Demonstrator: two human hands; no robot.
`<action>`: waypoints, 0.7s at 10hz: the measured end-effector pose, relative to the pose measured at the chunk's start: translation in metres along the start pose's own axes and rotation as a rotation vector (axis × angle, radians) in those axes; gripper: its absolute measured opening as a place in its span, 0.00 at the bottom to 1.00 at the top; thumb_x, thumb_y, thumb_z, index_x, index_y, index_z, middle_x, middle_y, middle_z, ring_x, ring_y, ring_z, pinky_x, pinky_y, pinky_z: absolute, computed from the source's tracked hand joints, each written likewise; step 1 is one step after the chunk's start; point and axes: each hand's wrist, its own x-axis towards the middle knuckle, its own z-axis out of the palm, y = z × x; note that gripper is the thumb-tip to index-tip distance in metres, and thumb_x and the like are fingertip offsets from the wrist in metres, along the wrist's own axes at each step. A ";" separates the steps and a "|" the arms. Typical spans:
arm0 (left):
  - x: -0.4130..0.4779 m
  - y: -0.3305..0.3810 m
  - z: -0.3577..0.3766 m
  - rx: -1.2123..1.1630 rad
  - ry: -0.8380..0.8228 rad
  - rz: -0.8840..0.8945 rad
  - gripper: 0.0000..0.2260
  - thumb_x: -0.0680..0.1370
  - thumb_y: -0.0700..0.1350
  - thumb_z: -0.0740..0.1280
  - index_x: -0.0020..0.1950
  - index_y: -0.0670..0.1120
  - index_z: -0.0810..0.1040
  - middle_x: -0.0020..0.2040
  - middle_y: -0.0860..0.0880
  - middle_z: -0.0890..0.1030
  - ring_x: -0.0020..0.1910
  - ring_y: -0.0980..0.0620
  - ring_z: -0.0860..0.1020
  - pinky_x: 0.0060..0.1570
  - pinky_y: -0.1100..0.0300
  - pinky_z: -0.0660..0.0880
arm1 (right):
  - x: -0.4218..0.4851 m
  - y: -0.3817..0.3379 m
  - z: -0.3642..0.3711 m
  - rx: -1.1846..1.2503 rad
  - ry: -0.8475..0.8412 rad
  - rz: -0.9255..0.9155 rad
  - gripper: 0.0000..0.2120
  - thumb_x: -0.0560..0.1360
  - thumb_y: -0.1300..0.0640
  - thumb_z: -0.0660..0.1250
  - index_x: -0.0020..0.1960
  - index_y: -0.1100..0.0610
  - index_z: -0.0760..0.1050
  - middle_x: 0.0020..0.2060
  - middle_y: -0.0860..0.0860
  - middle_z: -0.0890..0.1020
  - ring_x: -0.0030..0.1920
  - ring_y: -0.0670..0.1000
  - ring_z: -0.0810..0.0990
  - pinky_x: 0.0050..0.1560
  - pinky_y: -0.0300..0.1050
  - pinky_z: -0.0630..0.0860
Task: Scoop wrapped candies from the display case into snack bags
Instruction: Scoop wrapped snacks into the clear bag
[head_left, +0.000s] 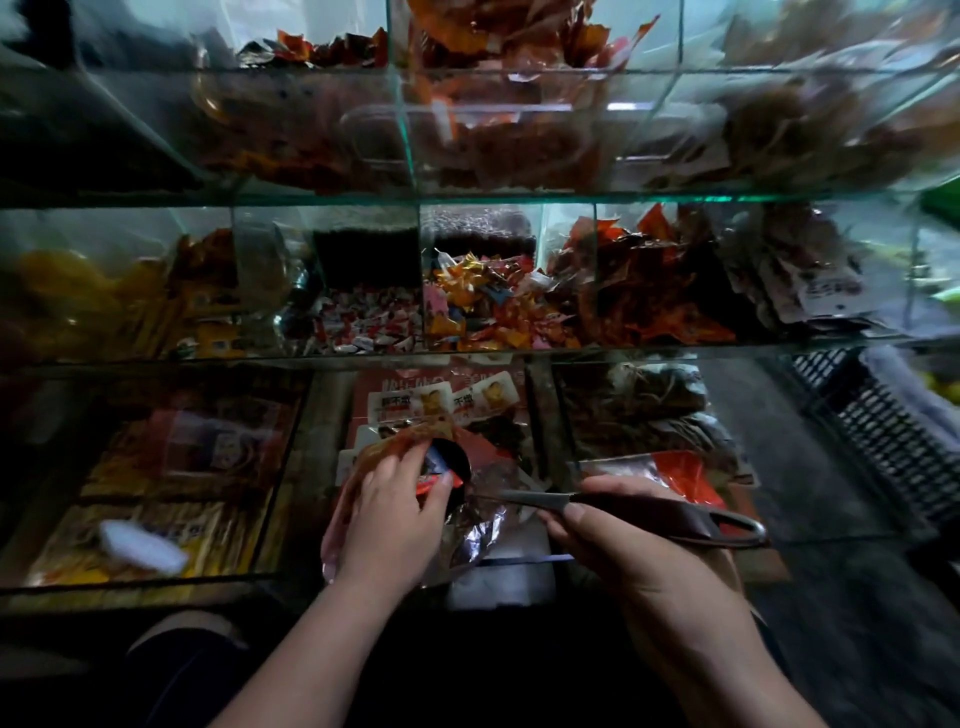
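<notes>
**snackrun_77:** ok where's everything sitting right now?

**glasscase_guy:** The left hand (387, 514) has its fingers curled over the rim of an orange-ish snack bag (387, 448), pinching it right up against the dark round bowl of the scoop (453, 463). The right hand (618, 535) is wrapped round the scoop's dark handle, and the metal loop end sticks out to the right past the hand. Both hands are low, in front of the bottom shelf of the glass display case (519, 196).

**snackrun_77:** any candy in there?

**glasscase_guy:** One red-wrapped piece (434, 483) sits at the mouth of the bowl, touching the left fingertips. Honestly can't tell if it's lying in the scoop or in the bag, too dark. The big heap of wrapped candies (483, 306) is on the middle shelf, in the compartment straight above the hands, all gold, orange and pink wrappers. The compartment just left of it has small white-and-red sweets (363, 322).

**snackrun_77:** anything else around?

**glasscase_guy:** There's crinkly clear plastic (483, 522) under the scoop's shaft, and a black slatted crate (883, 431) off to the right of the case.
</notes>
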 end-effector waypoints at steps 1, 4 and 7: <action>0.000 0.005 0.000 -0.049 0.144 0.071 0.21 0.81 0.56 0.63 0.72 0.50 0.74 0.67 0.52 0.74 0.70 0.51 0.69 0.68 0.55 0.65 | -0.004 -0.007 0.001 0.112 0.060 -0.092 0.12 0.69 0.75 0.73 0.51 0.70 0.79 0.44 0.67 0.86 0.48 0.65 0.87 0.52 0.51 0.85; 0.023 0.054 -0.043 -0.147 0.353 0.282 0.24 0.79 0.55 0.64 0.73 0.48 0.72 0.70 0.49 0.75 0.70 0.52 0.70 0.69 0.52 0.68 | -0.003 -0.034 0.015 0.301 0.119 -0.173 0.06 0.61 0.66 0.72 0.39 0.61 0.81 0.41 0.62 0.86 0.47 0.67 0.87 0.41 0.49 0.86; 0.087 0.084 -0.066 -0.207 0.190 0.056 0.31 0.82 0.63 0.49 0.81 0.46 0.59 0.80 0.46 0.62 0.79 0.47 0.59 0.77 0.49 0.56 | 0.067 -0.080 0.036 0.430 0.170 -0.420 0.06 0.78 0.67 0.67 0.43 0.60 0.78 0.34 0.50 0.86 0.44 0.52 0.88 0.50 0.48 0.85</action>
